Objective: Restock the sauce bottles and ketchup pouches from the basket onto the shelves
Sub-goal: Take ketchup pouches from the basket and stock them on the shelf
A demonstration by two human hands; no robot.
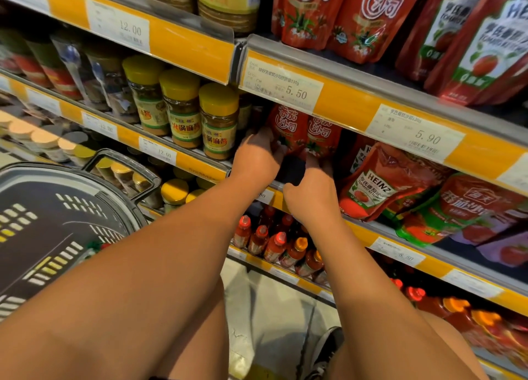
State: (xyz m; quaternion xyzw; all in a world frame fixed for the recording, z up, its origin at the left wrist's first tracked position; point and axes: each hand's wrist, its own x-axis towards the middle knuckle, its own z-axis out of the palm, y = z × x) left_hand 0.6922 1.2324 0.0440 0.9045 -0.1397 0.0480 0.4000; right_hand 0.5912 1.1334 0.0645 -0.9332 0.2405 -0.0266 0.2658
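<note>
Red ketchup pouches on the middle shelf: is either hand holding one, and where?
Left hand grips the left pouch at its bottom edge; right hand reaches the neighbouring pouch, grip hidden.

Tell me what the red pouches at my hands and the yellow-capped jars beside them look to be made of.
Red pouches: flexible plastic film, glossy by the look; the Heinz pouch beside them shows creases and highlights. Yellow-capped jars: clear, rigid walls showing brown paste, either glass or hard plastic, which I cannot tell apart; caps look like smooth plastic. Left hand and right hand are at the pouch bottoms.
</note>
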